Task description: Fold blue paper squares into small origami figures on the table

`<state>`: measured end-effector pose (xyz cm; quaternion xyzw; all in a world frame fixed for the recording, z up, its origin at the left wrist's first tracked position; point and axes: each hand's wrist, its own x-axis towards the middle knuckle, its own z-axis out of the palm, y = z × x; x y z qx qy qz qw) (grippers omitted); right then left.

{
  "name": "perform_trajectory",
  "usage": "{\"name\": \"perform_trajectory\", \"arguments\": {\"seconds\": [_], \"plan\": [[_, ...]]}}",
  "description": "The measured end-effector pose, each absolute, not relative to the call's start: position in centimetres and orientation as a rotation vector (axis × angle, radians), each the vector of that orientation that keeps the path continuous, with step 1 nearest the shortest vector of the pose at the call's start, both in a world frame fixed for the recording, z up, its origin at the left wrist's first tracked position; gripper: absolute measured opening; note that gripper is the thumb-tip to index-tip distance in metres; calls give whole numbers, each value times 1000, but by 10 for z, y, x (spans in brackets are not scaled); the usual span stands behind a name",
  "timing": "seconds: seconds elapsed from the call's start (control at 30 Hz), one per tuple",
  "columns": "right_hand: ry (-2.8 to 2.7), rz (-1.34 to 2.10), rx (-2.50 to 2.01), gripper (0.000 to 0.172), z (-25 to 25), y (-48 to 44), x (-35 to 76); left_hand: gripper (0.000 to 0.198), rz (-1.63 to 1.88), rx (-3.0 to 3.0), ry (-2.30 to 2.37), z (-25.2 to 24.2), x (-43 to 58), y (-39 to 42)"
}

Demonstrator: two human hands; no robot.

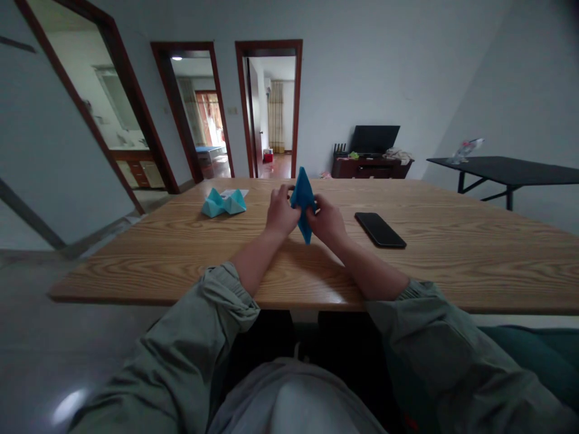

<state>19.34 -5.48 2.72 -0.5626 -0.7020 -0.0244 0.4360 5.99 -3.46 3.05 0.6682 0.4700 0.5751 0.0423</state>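
A blue folded paper piece (pixel 303 193), shaped like a tall narrow diamond, is held upright above the wooden table (pixel 217 265). My left hand (pixel 281 211) grips its left side, fingers behind and thumb in front. On the opposite side my right hand (pixel 328 220) pinches it, with the thumb near its lower middle. Both forearms rest at the table's front part. To the left lies a lighter turquoise folded paper shape (pixel 224 203) with peaked points. The fingertips behind the blue paper are partly hidden.
A black phone (pixel 380 229) lies on the table to the right of my right hand. Behind the turquoise shape is a flat pale sheet (pixel 235 193). Farther off stand a black table (pixel 520 170) and a dark cabinet (pixel 373 169) with a screen (pixel 374 140).
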Motion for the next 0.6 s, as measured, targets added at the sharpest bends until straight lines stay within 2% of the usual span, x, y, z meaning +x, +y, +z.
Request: {"name": "perform_trajectory", "arguments": {"seconds": [0.2, 0.4, 0.5, 0.6], "plan": [[-1802, -155, -1392, 24, 29, -61, 183, 33, 1691, 1917, 1485, 31, 66, -33], [-1693, -178, -1393, 33, 32, -59, 200, 30, 1759, 1939, 1306, 35, 53, -28], [-1657, 12, -1260, 38, 30, -49, 217, 27, 1706, 1939, 1139, 37, 43, -23], [-1687, 426, -1107, 49, 25, -38, 233, 32, 1619, 1710, 1071, 37, 36, -17]]}}
